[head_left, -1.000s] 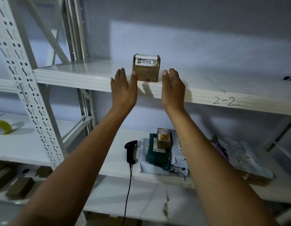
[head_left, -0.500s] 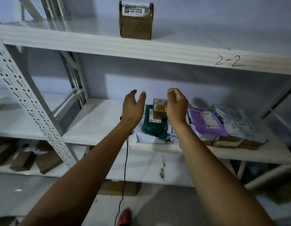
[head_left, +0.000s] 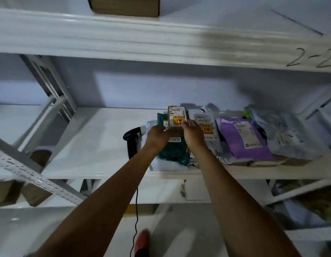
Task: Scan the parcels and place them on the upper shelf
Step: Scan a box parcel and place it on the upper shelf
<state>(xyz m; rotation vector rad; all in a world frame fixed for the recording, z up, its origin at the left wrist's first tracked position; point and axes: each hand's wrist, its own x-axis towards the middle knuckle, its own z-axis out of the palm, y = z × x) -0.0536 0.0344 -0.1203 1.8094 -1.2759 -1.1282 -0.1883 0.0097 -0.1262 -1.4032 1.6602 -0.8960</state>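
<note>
Holding a small brown box [head_left: 176, 117], the left hand [head_left: 157, 135] and the right hand [head_left: 193, 133] each grip one side of it with curled fingers. The box has a white label and a yellow and red sticker on its front. It sits just over a teal bag [head_left: 174, 153] on the middle shelf [head_left: 86, 145]. A black scanner [head_left: 132, 141] lies just left of the hands, and its cord [head_left: 136, 210] hangs down. A purple bag [head_left: 242, 138] and grey bags [head_left: 283, 134] lie to the right. One cardboard box [head_left: 123, 6] stands on the upper shelf [head_left: 123, 39].
</note>
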